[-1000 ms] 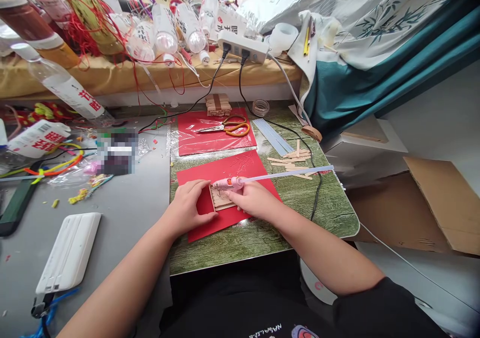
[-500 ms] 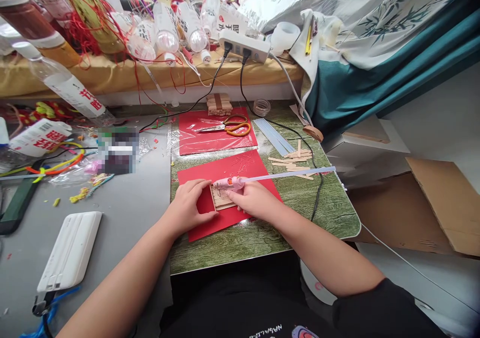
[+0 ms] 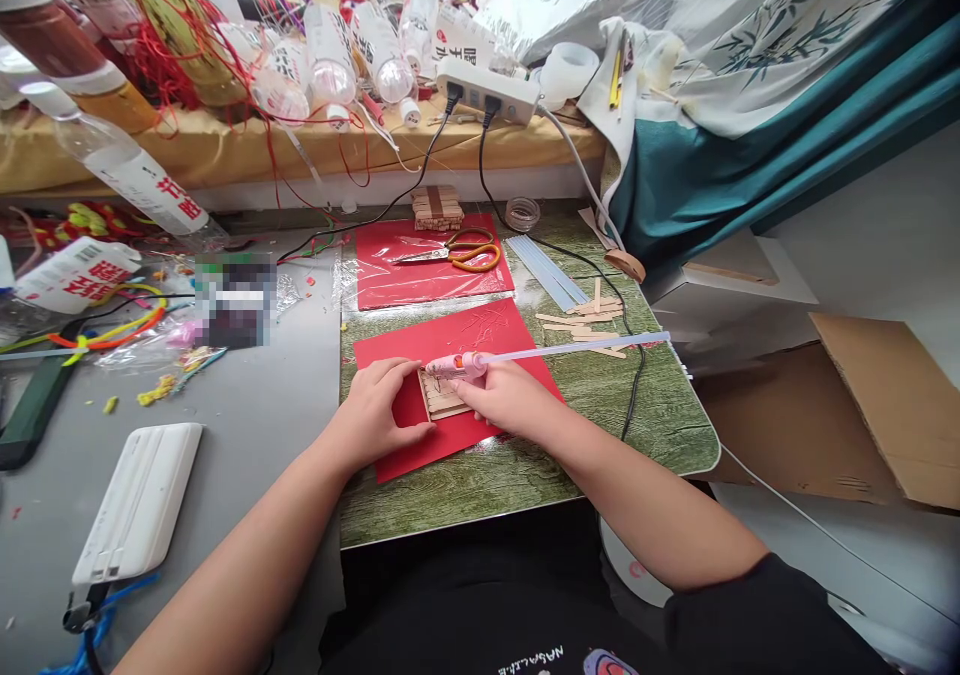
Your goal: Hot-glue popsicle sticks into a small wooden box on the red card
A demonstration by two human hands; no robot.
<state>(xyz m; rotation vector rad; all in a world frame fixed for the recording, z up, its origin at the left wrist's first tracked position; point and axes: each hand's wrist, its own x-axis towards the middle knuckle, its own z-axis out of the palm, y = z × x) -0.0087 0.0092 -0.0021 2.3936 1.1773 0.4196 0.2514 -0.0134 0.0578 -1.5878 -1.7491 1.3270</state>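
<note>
My right hand (image 3: 510,400) is closed round a pink glue gun (image 3: 457,365) with a long clear glue stick (image 3: 577,347) poking out to the right; its nozzle points left over a small panel of wooden sticks (image 3: 442,398). My left hand (image 3: 379,410) lies on the red paper sheet (image 3: 465,340), fingers curled against the panel's left edge. The panel rests on that sheet, on a green patterned mat (image 3: 660,415).
Behind lie a second red sheet (image 3: 390,280) with orange-handled scissors (image 3: 465,251), a stack of sticks (image 3: 436,208), clear glue sticks (image 3: 544,270) and loose wooden sticks (image 3: 589,320). A power strip (image 3: 487,93), bottles and red wire crowd the back. A white device (image 3: 139,505) lies left; cardboard (image 3: 885,405) right.
</note>
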